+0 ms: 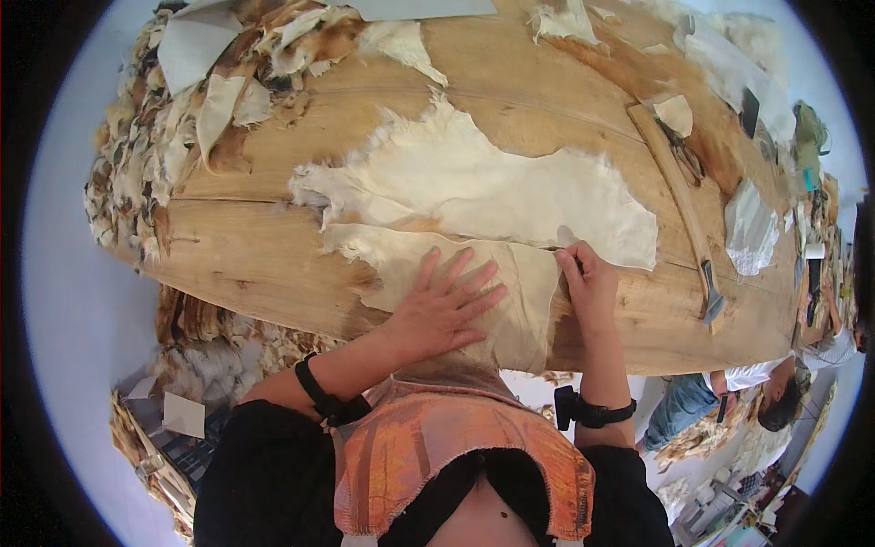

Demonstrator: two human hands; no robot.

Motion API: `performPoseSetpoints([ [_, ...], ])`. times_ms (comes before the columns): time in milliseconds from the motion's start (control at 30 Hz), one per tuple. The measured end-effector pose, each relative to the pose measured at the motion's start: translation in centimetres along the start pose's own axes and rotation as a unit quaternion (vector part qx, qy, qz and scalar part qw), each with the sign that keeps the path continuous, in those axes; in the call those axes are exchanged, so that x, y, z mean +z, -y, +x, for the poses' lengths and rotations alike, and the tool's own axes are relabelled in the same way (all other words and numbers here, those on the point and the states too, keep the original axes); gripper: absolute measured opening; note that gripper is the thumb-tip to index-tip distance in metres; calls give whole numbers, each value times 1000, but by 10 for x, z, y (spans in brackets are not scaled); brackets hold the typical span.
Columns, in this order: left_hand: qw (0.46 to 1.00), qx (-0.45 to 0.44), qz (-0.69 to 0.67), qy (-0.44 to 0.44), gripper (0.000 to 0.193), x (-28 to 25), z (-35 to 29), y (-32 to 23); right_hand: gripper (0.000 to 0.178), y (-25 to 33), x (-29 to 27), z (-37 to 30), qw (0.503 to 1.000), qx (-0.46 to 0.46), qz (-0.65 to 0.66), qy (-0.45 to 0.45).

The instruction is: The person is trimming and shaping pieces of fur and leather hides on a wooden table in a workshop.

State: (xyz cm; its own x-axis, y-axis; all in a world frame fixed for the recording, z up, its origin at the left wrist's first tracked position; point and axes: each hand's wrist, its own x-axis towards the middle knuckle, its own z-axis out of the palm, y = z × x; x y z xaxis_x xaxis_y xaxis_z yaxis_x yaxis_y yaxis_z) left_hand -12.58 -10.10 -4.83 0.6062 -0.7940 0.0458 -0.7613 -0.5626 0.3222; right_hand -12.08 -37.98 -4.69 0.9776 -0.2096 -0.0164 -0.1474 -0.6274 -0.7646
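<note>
A pale hide piece [410, 264], skin side up, lies at the near edge of the wooden table. My left hand [453, 301] rests flat on it, fingers spread and holding nothing. At its upper right corner, my right hand [588, 278] has thumb and fingers pinched together. A small dark tip shows by those fingers, too small to name. Just beyond lies a larger cream hide [510, 191] with furry, ragged edges; a narrow seam of brown shows between the two pieces.
A wooden-handled hammer-like tool [684, 196] and dark scissors [688, 162] lie to the right, near a crumpled clear plastic bag [751, 228]. Fur scraps [137, 155] heap up at the far left. Another person [756, 392] is at the right, beyond the table [246, 251].
</note>
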Motion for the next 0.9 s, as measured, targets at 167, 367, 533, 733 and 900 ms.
performPoseSetpoints([
  [167,999,-4,26,23,79,2,-16,-9,29,-2,-12,-14,993,-49,-72,75],
  [367,996,31,65,47,82,4,-55,13,26,0,-14,-51,985,-70,-134,79],
  [533,990,-96,78,71,93,-25,-69,38,22,6,-9,-58,987,0,-142,82],
  [733,993,-17,54,100,88,-26,-118,49,16,10,15,-92,957,-113,-266,-6],
  [900,992,76,74,72,85,-42,-109,82,14,44,58,-73,953,41,-265,-143],
])
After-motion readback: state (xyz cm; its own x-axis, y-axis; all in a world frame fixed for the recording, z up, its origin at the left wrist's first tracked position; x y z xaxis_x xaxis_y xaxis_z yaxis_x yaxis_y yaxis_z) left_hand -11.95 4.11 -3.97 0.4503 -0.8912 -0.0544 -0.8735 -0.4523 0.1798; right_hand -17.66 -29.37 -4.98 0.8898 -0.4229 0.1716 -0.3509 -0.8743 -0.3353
